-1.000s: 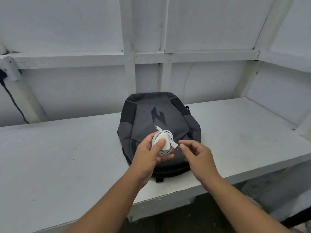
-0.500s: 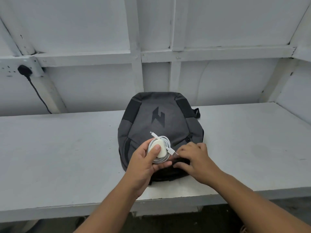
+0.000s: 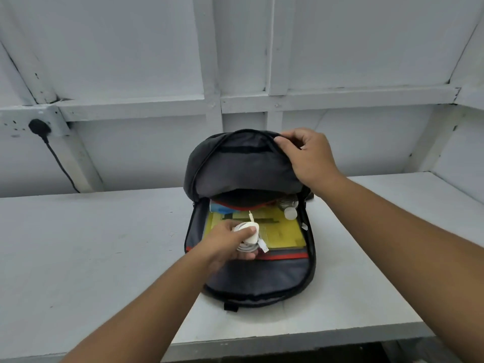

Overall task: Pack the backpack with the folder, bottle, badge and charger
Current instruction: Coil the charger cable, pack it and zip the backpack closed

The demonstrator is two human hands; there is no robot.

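Observation:
The grey backpack (image 3: 243, 166) lies on the white bench with its front flap lifted. My right hand (image 3: 307, 157) grips the flap's top edge and holds it up. My left hand (image 3: 226, 241) holds the white charger (image 3: 250, 235), its cable coiled round it, over the open main compartment. Inside lies a yellow folder (image 3: 284, 230). A clear bottle with a white cap (image 3: 290, 213) lies at the compartment's upper right. Something blue (image 3: 220, 208) shows at the upper left under the flap; I cannot tell whether it is the badge.
The white bench (image 3: 91, 244) runs left and right of the bag, its front edge near the bottom of the view. A black plug and cord (image 3: 39, 127) hang from a wall socket at the far left. White panelled wall stands behind.
The backpack was shut and flat; now its flap is open and raised by my right hand. My left hand has carried the charger from above the bag's front down into the opening.

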